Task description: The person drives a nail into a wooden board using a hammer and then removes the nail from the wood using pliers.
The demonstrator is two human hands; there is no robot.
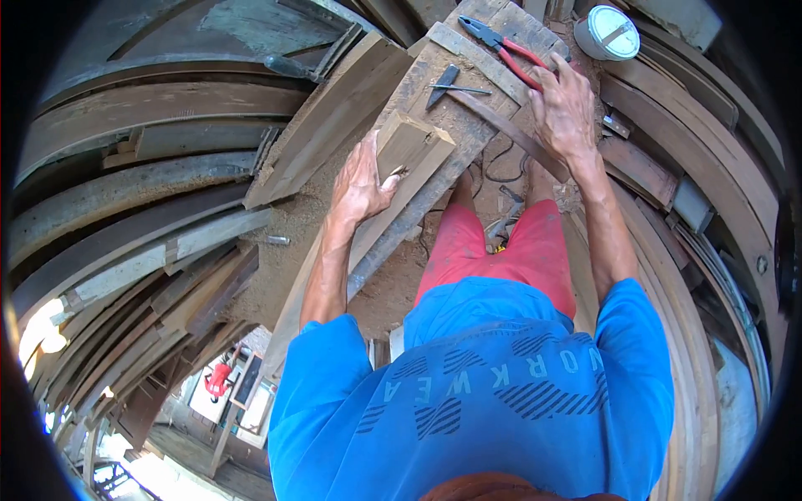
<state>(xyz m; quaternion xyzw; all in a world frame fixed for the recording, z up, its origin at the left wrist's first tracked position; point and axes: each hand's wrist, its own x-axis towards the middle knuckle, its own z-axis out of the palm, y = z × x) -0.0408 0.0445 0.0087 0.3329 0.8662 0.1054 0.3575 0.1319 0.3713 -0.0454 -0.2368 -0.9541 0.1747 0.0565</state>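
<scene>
Beam [420, 154] lies along bench [408, 93], left hand [365, 179] clasping its side, thumb on top, apparently steadying it. Right hand [564, 104] partly curled at pliers' [501, 48] handles, far right; grip firmness unclear. Hammer [499, 123] between, probably for easy reach.

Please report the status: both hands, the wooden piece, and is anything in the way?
Left hand on timber; right hand at red handles of pliers. The timber lies on bench. Hammer between hands, possible obstacle.
</scene>
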